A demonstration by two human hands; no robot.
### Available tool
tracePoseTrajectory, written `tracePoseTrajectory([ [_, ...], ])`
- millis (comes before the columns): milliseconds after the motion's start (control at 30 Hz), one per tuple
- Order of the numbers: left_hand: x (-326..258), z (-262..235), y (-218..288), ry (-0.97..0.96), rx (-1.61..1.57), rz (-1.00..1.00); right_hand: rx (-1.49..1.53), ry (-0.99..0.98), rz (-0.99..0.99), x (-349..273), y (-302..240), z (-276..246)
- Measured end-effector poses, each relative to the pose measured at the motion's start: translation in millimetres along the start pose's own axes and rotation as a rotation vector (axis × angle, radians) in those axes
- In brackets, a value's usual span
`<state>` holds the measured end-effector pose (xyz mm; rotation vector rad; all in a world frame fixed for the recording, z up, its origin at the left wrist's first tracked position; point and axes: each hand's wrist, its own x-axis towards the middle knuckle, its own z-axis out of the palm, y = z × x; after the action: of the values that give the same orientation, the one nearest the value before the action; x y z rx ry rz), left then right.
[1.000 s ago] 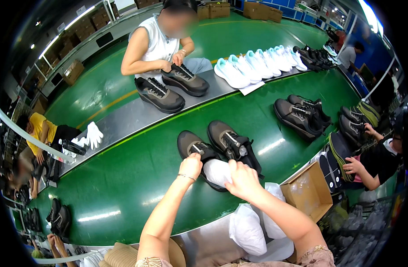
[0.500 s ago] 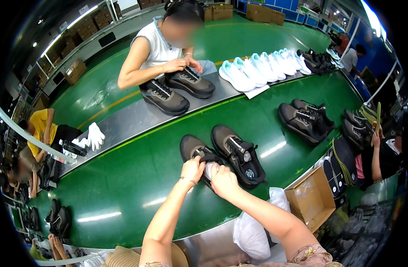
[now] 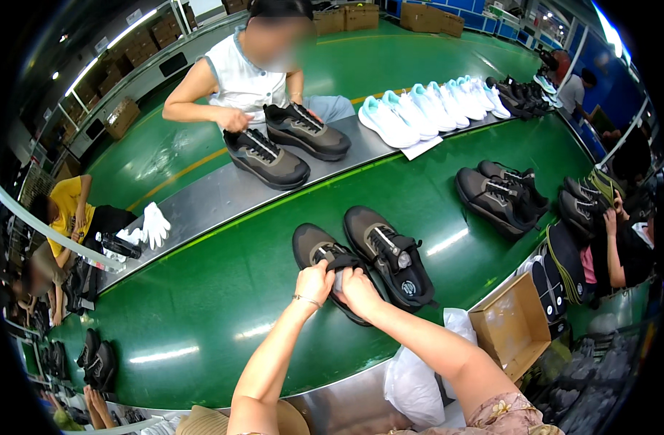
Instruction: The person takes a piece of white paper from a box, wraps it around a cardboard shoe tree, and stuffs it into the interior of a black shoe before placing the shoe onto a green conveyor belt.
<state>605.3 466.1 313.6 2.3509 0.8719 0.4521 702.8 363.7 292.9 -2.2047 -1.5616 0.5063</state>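
In the head view, we have the fingers of our left hand closed in a pinch on the dark tongue of the left-hand shoe. We hold the fingers of our right hand bunched and dipped into that shoe's opening, touching the pale stuffing; their tips are hidden, so we cannot tell whether they grip it. The shoe lies upright on the green belt, toe pointing away from us, its front beyond our fingers and its heel partly under our right hand. Just beside it, on our right, sits the matching shoe, apart from our fingers
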Motion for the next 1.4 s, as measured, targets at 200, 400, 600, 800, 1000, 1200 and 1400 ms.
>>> tracePoseTrajectory([
  [200, -5, 5, -2, 0.028, 0.027, -0.02, 0.105, 0.082, -0.101, 19, 8, 15],
  [400, 5, -3, 4, -0.012, 0.146, -0.071, 0.184, 0.026, 0.04, 16, -3, 1],
  [600, -11, -18, 15, 0.15, 0.14, -0.117, 0.348, 0.137, -0.132, -84, 6, -94],
  [800, -55, 28, 111, 0.42, 0.097, 0.316, 0.344, 0.523, 0.197, -162, 136, -179],
  [1000, -94, 59, 70, 0.241, 0.281, 0.093, 0.43, 0.603, 0.472, -204, 204, -189],
  [1200, -18, 40, 31, -0.858, 0.542, 0.126, 0.691, 0.486, 0.593, -217, 203, -144],
  [1400, -6, 36, 51, -1.179, 0.968, 0.147, 0.644, 0.41, 0.482, -209, 180, -137],
])
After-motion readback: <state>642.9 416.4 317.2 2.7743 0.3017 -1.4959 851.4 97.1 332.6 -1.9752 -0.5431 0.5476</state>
